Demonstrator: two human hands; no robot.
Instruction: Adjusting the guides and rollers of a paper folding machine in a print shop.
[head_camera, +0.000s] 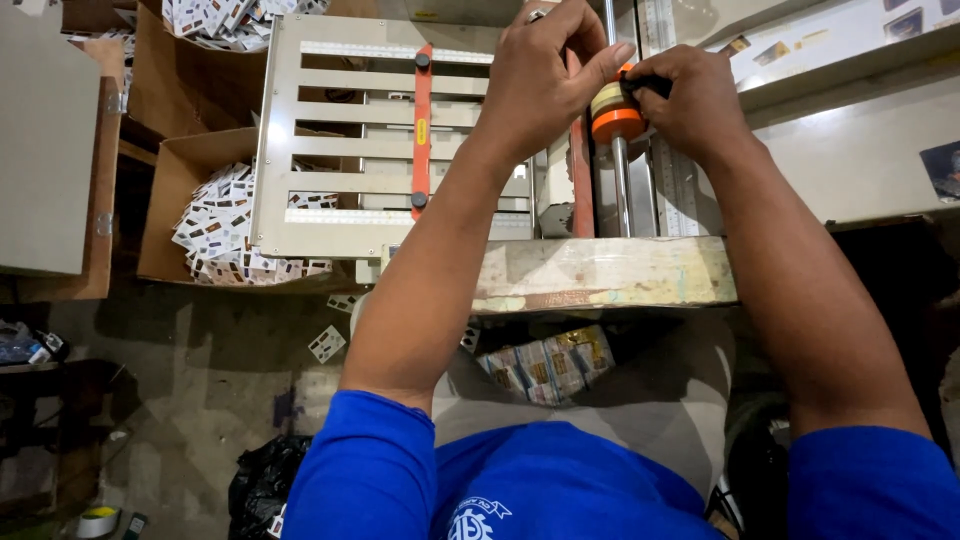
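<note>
Gripping orange collar (617, 122) on rod (622, 190) | both hands: left hand (545, 80), right hand (690, 100) | rod axis runs away from the person

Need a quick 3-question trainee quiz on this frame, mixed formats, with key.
1. True or false: both hands are at the orange collar on the metal rod.
2. What fills the cardboard box left of the slotted metal frame?
A) small printed cards
B) bolts
C) rags
3. Fill in: the person's sleeves are ____.

Key
1. True: the left hand and right hand meet around it.
2. A: the printed cards are piled loose in it.
3. Blue: see the blue sleeve.
</note>
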